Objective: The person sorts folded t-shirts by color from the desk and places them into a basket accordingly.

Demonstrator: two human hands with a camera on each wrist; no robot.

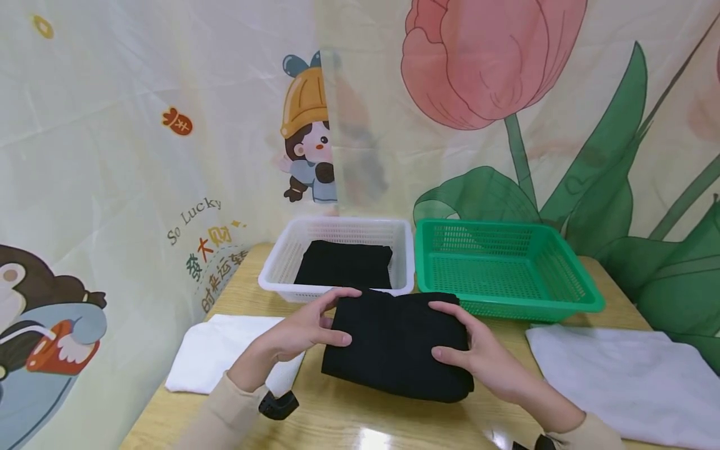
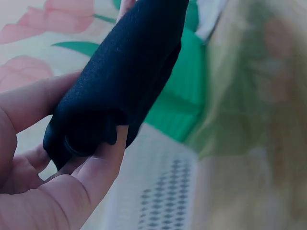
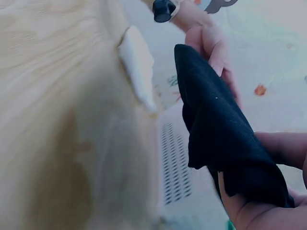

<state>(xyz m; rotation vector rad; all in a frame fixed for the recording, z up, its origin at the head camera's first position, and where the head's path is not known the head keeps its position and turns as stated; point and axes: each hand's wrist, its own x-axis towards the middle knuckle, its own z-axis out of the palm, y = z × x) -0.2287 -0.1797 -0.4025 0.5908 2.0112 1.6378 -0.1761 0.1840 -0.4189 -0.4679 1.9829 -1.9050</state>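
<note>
Both hands hold a folded black cloth [image 1: 394,344] up in front of the baskets in the head view. At its left side the left hand [image 1: 306,325] pinches it, thumb on the near face and fingers behind. The right hand [image 1: 478,350] grips the right side the same way. In the left wrist view the left fingers curl round the rolled end of the black cloth [image 2: 120,67]. The right wrist view has the black cloth [image 3: 216,115] edge-on between both hands. Another folded black cloth [image 1: 343,265] lies inside the white basket [image 1: 270,282] behind.
A green basket [image 1: 585,294] stands at the back right, beside the white one. On the wooden table [image 1: 315,431], one white cloth [image 1: 197,356] lies to the left and another white cloth [image 1: 624,381] to the right. A printed curtain [image 1: 365,125] hangs behind the baskets.
</note>
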